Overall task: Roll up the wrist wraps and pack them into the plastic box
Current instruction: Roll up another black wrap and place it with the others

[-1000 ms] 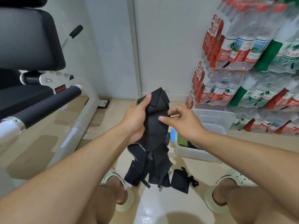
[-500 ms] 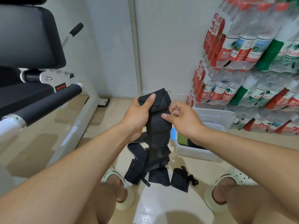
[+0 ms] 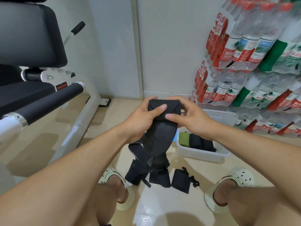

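Wrist wrap (image 3: 162, 110) between both curled hands

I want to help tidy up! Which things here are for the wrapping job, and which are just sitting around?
For the job:
- black wrist wrap, gripped by left hand and right hand
- loose wraps on the floor
- rolled wrap
- plastic box, with rolled wraps inside

Just sitting around:
- water bottle packs
- gym bench

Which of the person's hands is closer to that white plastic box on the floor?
The right hand: it is up over the plastic box's near left corner. The left hand grips the same black wrap farther left.
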The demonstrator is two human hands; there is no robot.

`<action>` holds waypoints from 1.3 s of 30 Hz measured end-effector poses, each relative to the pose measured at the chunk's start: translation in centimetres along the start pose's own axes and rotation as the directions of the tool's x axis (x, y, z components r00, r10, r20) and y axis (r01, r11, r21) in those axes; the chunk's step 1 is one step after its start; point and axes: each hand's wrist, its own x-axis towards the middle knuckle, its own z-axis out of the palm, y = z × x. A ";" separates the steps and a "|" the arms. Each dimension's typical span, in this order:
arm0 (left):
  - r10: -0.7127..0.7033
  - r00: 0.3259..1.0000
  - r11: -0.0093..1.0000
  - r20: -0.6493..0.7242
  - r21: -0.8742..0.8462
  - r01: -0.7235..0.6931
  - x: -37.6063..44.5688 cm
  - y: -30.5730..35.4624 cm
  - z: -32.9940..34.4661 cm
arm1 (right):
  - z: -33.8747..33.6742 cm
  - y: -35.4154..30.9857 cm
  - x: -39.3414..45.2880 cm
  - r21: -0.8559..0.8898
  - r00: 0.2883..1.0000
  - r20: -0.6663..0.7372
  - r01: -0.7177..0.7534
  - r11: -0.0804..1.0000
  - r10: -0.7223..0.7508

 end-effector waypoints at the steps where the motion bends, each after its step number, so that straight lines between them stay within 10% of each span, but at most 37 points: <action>1: -0.022 1.000 0.999 -0.006 -0.031 0.022 0.0 0.1 0.2 | -0.1 0.2 0.0 -0.013 0.999 -0.007 0.037 0.999 -0.037; 12: -0.081 0.995 0.969 0.055 -0.230 0.092 -1.0 0.8 1.4 | 0.8 0.7 0.2 -0.267 0.996 -0.039 0.062 0.962 -0.075; 28: -0.048 0.991 0.960 -0.121 -0.279 0.013 -0.5 1.1 1.3 | 2.8 -0.4 0.8 -0.062 0.967 -0.143 -0.223 0.973 0.212; 39: -0.078 0.993 0.974 -0.093 -0.220 0.056 0.0 1.1 0.7 | 0.9 -0.8 0.6 -0.053 0.996 -0.080 -0.053 0.997 0.049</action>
